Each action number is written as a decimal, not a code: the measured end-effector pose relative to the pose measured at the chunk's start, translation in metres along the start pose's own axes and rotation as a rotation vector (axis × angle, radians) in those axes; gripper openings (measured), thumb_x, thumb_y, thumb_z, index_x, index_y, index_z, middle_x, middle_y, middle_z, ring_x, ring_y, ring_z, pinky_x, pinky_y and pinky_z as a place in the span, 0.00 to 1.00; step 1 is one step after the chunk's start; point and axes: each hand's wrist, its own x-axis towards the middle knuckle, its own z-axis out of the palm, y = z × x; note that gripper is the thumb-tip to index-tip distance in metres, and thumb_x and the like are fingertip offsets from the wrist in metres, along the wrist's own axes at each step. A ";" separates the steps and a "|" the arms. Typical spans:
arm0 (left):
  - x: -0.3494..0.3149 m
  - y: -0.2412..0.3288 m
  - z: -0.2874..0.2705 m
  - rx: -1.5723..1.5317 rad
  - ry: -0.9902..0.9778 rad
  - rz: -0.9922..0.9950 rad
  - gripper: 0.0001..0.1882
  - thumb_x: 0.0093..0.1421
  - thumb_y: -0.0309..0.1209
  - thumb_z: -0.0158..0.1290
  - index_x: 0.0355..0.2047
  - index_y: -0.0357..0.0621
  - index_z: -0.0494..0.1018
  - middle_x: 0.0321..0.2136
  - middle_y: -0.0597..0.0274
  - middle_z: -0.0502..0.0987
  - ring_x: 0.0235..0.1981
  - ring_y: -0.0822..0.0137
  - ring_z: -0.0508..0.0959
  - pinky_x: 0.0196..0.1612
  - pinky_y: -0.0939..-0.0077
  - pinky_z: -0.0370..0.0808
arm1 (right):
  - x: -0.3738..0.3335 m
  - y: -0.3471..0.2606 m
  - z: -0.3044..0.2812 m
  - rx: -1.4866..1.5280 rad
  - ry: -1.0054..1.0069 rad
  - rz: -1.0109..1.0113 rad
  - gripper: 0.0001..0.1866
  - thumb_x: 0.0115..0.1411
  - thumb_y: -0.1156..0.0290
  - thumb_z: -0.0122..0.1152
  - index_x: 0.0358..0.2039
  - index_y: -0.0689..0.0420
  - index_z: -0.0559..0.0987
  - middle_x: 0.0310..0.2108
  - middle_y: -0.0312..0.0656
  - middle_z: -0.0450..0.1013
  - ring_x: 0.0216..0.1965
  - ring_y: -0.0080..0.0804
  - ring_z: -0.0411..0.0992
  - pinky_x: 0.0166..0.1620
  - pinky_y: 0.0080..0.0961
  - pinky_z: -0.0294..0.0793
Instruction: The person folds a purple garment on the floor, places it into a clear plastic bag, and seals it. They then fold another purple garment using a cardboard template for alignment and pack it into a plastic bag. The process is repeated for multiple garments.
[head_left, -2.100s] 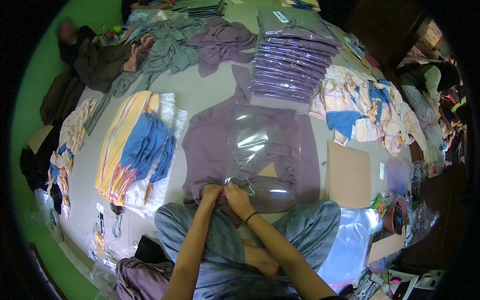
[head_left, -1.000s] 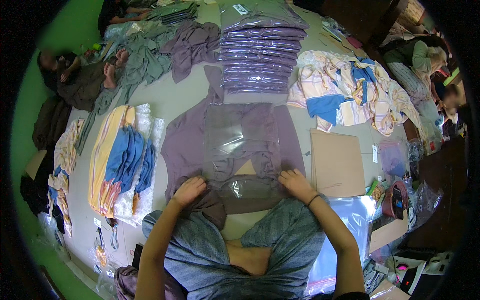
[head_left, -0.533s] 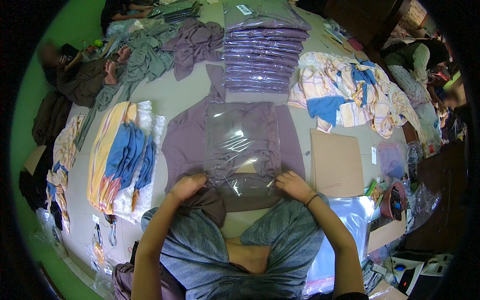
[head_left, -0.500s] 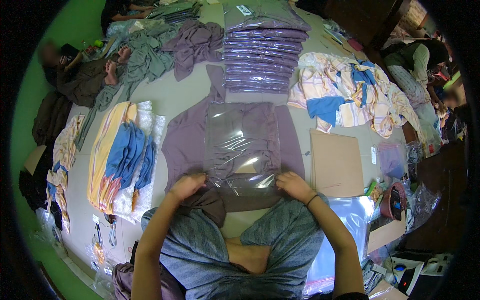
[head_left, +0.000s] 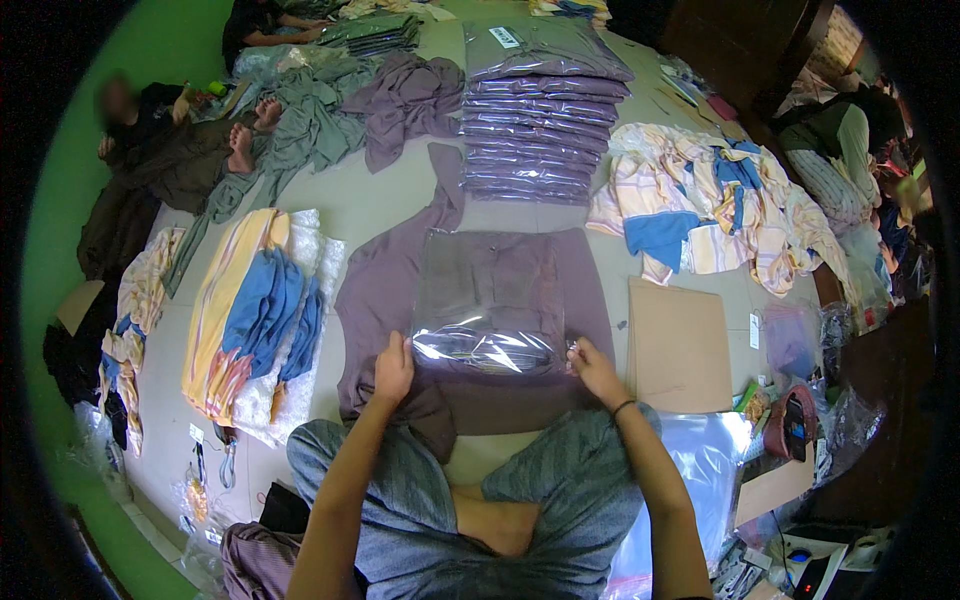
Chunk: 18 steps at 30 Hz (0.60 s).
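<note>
A transparent plastic bag with a folded mauve garment inside lies in front of my crossed legs. My left hand grips its near left edge, fingers closed and pointing away from me. At the opposite near corner, my right hand pinches a bunched bit of the film. The near end of the bag looks raised and curved, with bright glare across it. Under the bag, another mauve garment is spread on the pale floor.
Beyond the bag rises a tall stack of bagged mauve garments. Striped yellow-and-blue clothes lie at left, more striped cloth at right. Brown cardboard sheets and transparent bags are by my right knee. Other people sit around the room.
Both hands have moved a little away from me, drawing up the near end of the bag, which now bulges. The whole view has shifted slightly.
</note>
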 end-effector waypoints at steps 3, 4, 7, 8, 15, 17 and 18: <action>0.004 0.003 0.012 0.049 0.063 -0.031 0.12 0.59 0.36 0.33 0.28 0.39 0.56 0.22 0.40 0.68 0.26 0.39 0.67 0.27 0.50 0.61 | 0.006 0.001 0.005 -0.035 0.050 0.044 0.09 0.55 0.66 0.47 0.27 0.59 0.64 0.18 0.45 0.69 0.23 0.41 0.71 0.27 0.34 0.68; 0.006 0.003 0.015 0.067 0.088 -0.049 0.12 0.59 0.36 0.33 0.28 0.39 0.56 0.22 0.40 0.68 0.26 0.39 0.67 0.27 0.50 0.61 | 0.008 0.000 0.006 -0.132 0.082 0.025 0.09 0.55 0.66 0.47 0.27 0.59 0.65 0.18 0.46 0.69 0.23 0.42 0.71 0.28 0.35 0.68; 0.012 0.003 0.023 0.139 0.105 -0.067 0.11 0.59 0.36 0.33 0.28 0.39 0.56 0.23 0.41 0.68 0.25 0.40 0.68 0.27 0.50 0.63 | 0.012 -0.002 0.011 -0.316 0.143 0.000 0.09 0.55 0.65 0.45 0.28 0.59 0.65 0.20 0.48 0.70 0.26 0.47 0.70 0.29 0.39 0.68; 0.013 0.002 0.025 0.162 0.086 -0.084 0.11 0.59 0.36 0.33 0.28 0.39 0.56 0.23 0.41 0.68 0.25 0.40 0.68 0.27 0.49 0.63 | 0.012 -0.002 0.013 -0.350 0.146 0.009 0.10 0.55 0.65 0.45 0.28 0.58 0.66 0.21 0.49 0.70 0.26 0.49 0.70 0.30 0.40 0.68; 0.012 -0.011 0.046 0.331 0.001 -0.197 0.08 0.56 0.33 0.36 0.28 0.40 0.58 0.23 0.45 0.69 0.24 0.45 0.71 0.27 0.52 0.65 | 0.023 -0.003 0.026 -0.598 0.188 0.057 0.12 0.53 0.65 0.46 0.29 0.62 0.66 0.24 0.55 0.70 0.29 0.54 0.69 0.33 0.45 0.67; 0.015 -0.013 0.048 0.453 0.034 -0.134 0.07 0.54 0.32 0.38 0.28 0.40 0.58 0.23 0.48 0.69 0.26 0.48 0.70 0.29 0.56 0.64 | 0.025 -0.011 0.030 -0.619 0.174 0.105 0.10 0.51 0.67 0.46 0.29 0.62 0.66 0.25 0.54 0.69 0.30 0.54 0.69 0.33 0.45 0.67; 0.016 -0.014 0.046 0.538 0.097 -0.031 0.07 0.52 0.32 0.39 0.27 0.40 0.59 0.24 0.49 0.69 0.27 0.50 0.70 0.30 0.58 0.64 | 0.024 -0.017 0.031 -0.636 0.175 0.144 0.10 0.51 0.68 0.46 0.29 0.62 0.66 0.26 0.53 0.69 0.30 0.53 0.68 0.33 0.45 0.68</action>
